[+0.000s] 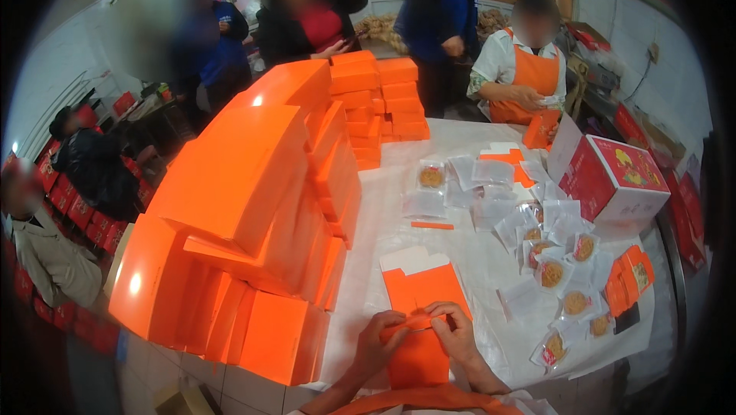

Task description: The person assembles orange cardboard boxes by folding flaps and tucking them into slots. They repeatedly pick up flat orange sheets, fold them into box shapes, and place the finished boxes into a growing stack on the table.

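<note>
My left hand (374,344) and my right hand (458,334) come together near the table's front edge. Their fingers and thumbs pinch the upper edge of an orange cardboard carton (418,361), which hangs down between my wrists. Just beyond my fingertips lies a flat orange carton blank (425,288) with white flaps at its far end. Where the held piece ends and the blank behind it begins is partly hidden by my fingers. A thin orange strip (432,225) lies farther off on the white table cover (368,262).
Tall stacks of orange boxes (238,170) rise close on my left. Several clear packets with round cookies (552,273) spread over the right side, near an orange pouch (630,281) and a red-and-white carton (613,177). A co-worker in an orange apron (515,78) holds an orange box across the table.
</note>
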`<state>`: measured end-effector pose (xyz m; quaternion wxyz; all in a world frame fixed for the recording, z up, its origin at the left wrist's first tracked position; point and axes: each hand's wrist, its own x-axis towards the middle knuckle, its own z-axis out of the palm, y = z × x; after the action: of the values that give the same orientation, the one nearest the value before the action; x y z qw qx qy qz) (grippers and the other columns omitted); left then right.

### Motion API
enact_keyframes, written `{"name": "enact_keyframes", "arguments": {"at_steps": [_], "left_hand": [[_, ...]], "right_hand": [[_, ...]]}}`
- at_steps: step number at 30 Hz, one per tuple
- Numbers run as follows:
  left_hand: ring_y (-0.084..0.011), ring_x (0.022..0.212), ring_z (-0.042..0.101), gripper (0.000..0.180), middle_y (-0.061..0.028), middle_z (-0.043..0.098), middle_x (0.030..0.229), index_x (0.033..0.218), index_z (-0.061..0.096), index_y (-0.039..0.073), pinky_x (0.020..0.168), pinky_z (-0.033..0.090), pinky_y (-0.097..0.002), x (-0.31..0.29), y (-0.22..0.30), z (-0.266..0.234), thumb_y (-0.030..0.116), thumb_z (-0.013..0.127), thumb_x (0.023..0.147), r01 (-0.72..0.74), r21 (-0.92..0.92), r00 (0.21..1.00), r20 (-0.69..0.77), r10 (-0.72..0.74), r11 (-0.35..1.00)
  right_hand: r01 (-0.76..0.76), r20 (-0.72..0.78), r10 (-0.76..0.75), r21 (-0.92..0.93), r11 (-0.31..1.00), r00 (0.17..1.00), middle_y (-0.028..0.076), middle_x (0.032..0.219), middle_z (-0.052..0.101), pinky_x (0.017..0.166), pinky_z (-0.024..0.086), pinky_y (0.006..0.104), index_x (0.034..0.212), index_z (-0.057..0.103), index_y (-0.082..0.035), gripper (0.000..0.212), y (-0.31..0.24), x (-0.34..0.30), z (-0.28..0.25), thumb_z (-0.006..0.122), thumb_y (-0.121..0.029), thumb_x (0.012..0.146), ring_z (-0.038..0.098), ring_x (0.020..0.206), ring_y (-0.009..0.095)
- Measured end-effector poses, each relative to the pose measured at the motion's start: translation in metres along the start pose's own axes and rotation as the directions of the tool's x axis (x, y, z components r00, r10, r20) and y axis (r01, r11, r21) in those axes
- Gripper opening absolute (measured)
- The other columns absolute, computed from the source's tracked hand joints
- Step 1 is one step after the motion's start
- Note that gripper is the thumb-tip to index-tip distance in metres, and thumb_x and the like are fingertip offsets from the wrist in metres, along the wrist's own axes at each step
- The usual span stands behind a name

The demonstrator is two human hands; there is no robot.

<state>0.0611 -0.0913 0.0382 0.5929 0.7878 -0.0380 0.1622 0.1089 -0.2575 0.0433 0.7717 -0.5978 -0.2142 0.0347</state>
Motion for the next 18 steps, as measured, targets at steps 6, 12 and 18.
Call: {"name": "enact_keyframes", "arguments": {"at_steps": [6, 12, 18], "left_hand": [[-0.0195, 0.098, 0.055, 0.017, -0.0113, 0.057, 0.103, 0.094, 0.056, 0.0, 0.084, 0.045, -0.0293, 0.002, 0.004, -0.003, -0.004, 0.058, 0.078, -0.016, 0.012, 0.999, 0.039, 0.016, 1.0], [-0.0221, 0.099, 0.055, 0.016, -0.0116, 0.059, 0.102, 0.093, 0.061, -0.001, 0.085, 0.045, -0.0315, -0.008, -0.004, -0.001, -0.003, 0.055, 0.079, -0.097, -0.025, 0.994, -0.045, 0.096, 0.995], [-0.027, 0.099, 0.057, 0.017, -0.0104, 0.063, 0.099, 0.091, 0.065, 0.002, 0.09, 0.042, -0.0381, -0.001, 0.003, -0.015, 0.009, 0.064, 0.076, -0.163, 0.33, 0.986, 0.094, 0.14, 0.93]], "right_hand": [[-0.051, 0.006, 0.051, 0.044, 0.998, 0.999, 0.011, 0.101, 0.056, 0.085, 0.041, 0.0275, 0.091, 0.053, 0.001, 0.011, 0.015, 0.001, -0.006, 0.051, 0.004, 0.081, 0.052, 0.097, 0.016], [-0.01, -0.001, 0.01, -0.014, 1.0, 1.0, 0.009, 0.1, 0.059, 0.066, 0.04, 0.0223, 0.083, 0.056, 0.0, 0.006, 0.039, -0.001, -0.012, 0.051, -0.003, 0.083, 0.051, 0.078, 0.011], [-0.017, 0.006, 0.018, -0.12, 0.993, 1.0, 0.008, 0.101, 0.059, 0.068, 0.041, 0.023, 0.093, 0.058, 0.002, 0.013, 0.037, -0.005, -0.018, 0.05, -0.004, 0.085, 0.051, 0.08, 0.011]]}}
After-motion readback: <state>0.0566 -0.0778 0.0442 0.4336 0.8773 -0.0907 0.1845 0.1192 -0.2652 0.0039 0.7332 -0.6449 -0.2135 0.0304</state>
